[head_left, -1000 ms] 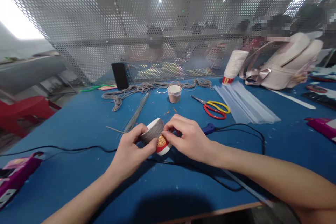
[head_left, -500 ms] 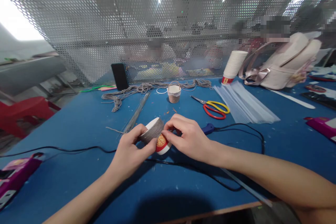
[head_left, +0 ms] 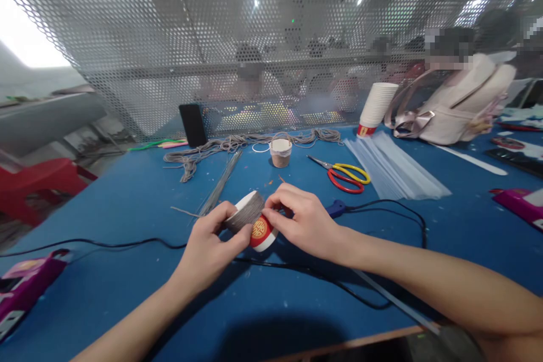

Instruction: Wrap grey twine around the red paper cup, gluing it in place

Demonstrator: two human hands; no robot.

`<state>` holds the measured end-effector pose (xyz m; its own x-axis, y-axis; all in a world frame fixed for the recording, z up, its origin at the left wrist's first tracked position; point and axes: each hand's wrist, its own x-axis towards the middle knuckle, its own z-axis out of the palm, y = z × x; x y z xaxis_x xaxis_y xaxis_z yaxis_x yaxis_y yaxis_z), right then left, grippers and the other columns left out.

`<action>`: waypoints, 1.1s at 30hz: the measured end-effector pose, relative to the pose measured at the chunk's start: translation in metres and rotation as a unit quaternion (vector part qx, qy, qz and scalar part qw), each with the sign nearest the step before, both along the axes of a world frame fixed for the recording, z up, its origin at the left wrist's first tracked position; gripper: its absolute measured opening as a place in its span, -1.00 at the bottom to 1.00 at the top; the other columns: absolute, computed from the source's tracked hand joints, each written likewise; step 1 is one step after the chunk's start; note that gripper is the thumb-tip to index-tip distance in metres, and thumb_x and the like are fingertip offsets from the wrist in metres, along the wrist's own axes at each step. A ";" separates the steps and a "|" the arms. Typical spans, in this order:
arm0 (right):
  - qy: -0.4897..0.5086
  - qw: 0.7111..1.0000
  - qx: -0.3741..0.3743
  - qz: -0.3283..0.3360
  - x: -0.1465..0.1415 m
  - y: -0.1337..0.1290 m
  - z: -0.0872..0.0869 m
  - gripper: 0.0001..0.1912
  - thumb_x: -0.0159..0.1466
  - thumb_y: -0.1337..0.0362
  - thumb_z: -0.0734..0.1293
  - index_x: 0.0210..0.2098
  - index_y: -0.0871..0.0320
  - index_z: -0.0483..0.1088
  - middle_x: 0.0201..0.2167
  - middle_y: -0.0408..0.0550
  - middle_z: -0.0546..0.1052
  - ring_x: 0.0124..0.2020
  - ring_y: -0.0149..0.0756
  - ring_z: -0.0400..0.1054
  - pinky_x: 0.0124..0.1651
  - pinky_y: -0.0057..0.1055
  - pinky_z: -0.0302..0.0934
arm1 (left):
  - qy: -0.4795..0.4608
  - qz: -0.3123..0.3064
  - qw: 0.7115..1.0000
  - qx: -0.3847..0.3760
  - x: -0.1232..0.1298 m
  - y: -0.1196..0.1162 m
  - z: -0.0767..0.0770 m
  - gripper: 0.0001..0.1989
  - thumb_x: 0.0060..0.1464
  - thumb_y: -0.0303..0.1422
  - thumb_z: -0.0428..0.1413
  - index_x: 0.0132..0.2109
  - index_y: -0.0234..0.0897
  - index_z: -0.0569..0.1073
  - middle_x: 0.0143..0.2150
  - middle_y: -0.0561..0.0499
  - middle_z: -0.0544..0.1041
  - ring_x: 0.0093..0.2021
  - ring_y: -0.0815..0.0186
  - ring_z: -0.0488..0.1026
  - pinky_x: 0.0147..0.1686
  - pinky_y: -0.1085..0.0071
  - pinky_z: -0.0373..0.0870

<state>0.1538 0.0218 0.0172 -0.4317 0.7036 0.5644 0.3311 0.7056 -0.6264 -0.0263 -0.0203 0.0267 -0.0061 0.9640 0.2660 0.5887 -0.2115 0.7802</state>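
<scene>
A paper cup [head_left: 261,233], red with a gold emblem, lies tilted between my hands. Grey cord [head_left: 246,214] is wound in tight rows round its rim half. My left hand [head_left: 214,240] grips the cup from the left, thumb on the near side and fingers at the open mouth. Against the cup's right side, by the edge of the wound cord, my right hand [head_left: 303,220] has thumb and forefinger pinched; what sits between them is hidden. A blue tool end with a black cable [head_left: 337,208], its rest hidden, shows just behind the right hand.
Behind stand a small lined basket [head_left: 280,154], a phone [head_left: 193,125] and a stack of paper cups [head_left: 377,107]. Scissors [head_left: 343,175], clear plastic strips [head_left: 394,167], grey cord bundles [head_left: 229,141] and thin sticks [head_left: 220,184] lie around. A black cable [head_left: 297,268] crosses the near table.
The cup has turned or shifted very slightly in my hands. Both hands keep nearly the same grip, and the view has moved a little.
</scene>
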 end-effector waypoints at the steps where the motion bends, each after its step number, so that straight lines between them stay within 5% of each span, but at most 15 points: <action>1: -0.001 1.000 -0.001 0.000 0.000 0.000 0.000 -0.85 0.28 0.36 0.26 -0.44 0.16 0.35 -0.46 -0.15 0.38 -0.41 -0.41 0.27 -0.30 -0.44 0.16 | -0.002 0.000 1.000 0.000 0.000 0.000 0.000 -0.81 -0.11 -0.25 0.07 -0.53 -0.24 0.29 -0.57 0.16 0.27 -0.54 0.41 0.22 -0.51 0.49 0.20; 33: 0.011 0.998 0.035 0.056 0.009 0.009 0.006 -0.96 0.21 0.35 0.33 -0.32 0.16 0.42 -0.39 -0.12 0.42 -0.37 -0.39 0.32 -0.24 -0.43 0.22 | -0.052 -0.004 0.998 -0.027 -0.001 0.003 0.005 -0.78 -0.13 -0.24 0.09 -0.56 -0.24 0.25 -0.61 0.17 0.21 -0.56 0.43 0.15 -0.58 0.52 0.11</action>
